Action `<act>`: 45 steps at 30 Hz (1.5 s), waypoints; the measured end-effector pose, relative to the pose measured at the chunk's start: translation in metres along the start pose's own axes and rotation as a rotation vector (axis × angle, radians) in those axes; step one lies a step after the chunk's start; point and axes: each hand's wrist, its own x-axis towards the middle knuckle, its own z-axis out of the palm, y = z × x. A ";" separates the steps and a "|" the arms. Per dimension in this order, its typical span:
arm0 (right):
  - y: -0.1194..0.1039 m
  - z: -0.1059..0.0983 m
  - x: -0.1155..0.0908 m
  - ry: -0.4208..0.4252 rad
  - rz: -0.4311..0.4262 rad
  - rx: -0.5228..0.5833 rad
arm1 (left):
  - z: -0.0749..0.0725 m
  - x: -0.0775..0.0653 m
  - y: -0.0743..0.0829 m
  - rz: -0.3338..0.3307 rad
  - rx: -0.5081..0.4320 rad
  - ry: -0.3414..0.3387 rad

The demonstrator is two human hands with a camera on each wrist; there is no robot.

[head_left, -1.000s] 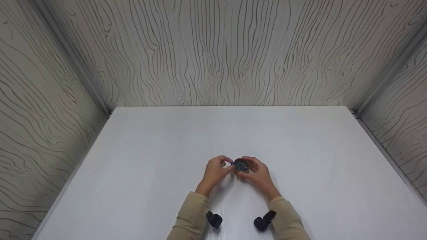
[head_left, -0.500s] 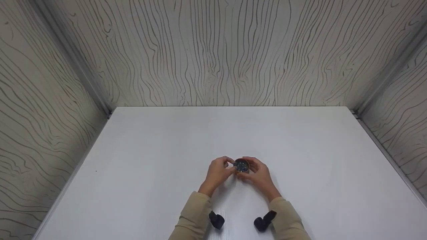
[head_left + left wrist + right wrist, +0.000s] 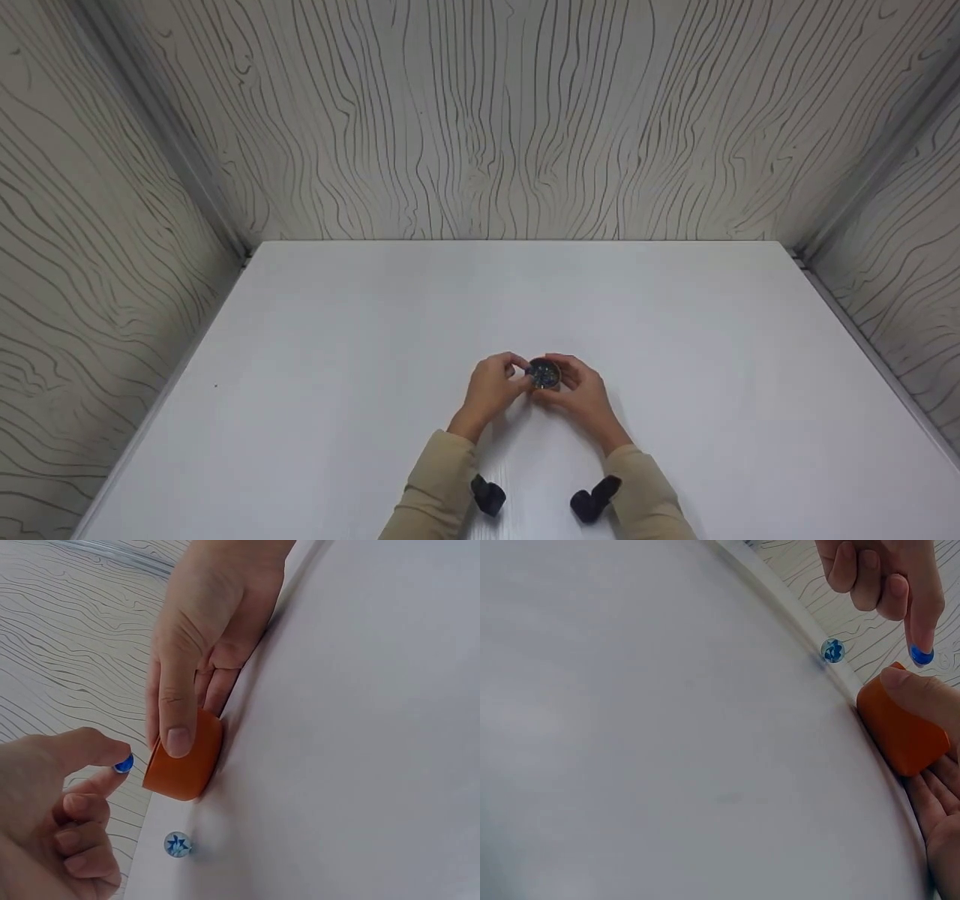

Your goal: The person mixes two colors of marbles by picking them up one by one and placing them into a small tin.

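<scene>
An orange cup (image 3: 184,765) stands on the white table near its middle, held around the side by my right hand (image 3: 585,397). Small shiny glass pieces (image 3: 545,373) show inside its mouth in the head view. Thumb and forefinger of my left hand (image 3: 491,390) pinch a blue marble (image 3: 124,763) at the cup's left rim; its other fingers are curled in. A clear marble with a blue pattern (image 3: 178,844) lies on the table beside the cup, under the left hand; the right wrist view shows this patterned marble (image 3: 833,650) too. The head view hides it.
The white table (image 3: 337,337) reaches back to a wall (image 3: 480,135) with a wood-grain pattern, and similar panels stand at both sides. Black camera mounts (image 3: 489,496) stick out from the sleeves. A tiny dark speck (image 3: 216,385) marks the table at left.
My left hand has moved a little to the right, bringing the pinched blue marble from beside the cup to its rim. The right hand and the cup have stayed almost still.
</scene>
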 end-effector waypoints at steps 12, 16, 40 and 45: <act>0.001 0.000 0.000 0.001 0.009 0.014 | 0.004 0.001 -0.001 -0.004 0.024 0.001; 0.000 0.000 -0.001 -0.004 0.004 0.014 | 0.005 0.001 -0.003 -0.001 0.022 0.002; -0.002 -0.001 -0.001 -0.014 0.005 0.016 | 0.002 0.000 -0.003 0.002 0.017 -0.004; -0.001 -0.001 -0.001 -0.016 0.004 0.016 | 0.003 0.000 -0.003 0.013 0.018 0.003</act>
